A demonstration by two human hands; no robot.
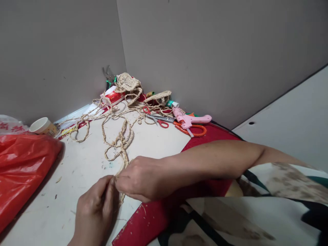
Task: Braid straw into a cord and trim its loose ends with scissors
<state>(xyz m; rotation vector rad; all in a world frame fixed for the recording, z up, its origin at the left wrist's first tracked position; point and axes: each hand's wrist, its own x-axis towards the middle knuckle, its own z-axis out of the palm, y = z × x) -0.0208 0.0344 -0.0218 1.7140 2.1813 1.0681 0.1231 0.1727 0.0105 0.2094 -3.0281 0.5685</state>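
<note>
Braided straw cord (122, 140) lies in loose loops on the white board (84, 164) and runs down to where my hands meet. My left hand (96, 200) is closed in a pinch on the cord, thumb and forefinger together. Right beside it, my right hand (139, 179) is closed with its fingertips touching the left ones, also gripping the cord. The exact bit of cord between the fingertips is hidden. A short stretch of cord shows below the right hand.
Red-handled scissors (162, 123), orange-handled shears (197, 130) and a pink glue gun (189, 119) lie behind my right arm. Coiled straw rope (127, 82), pliers (109, 76) and a red box (115, 97) crowd the corner. At left are a paper cup (44, 126) and red plastic bag (23, 167).
</note>
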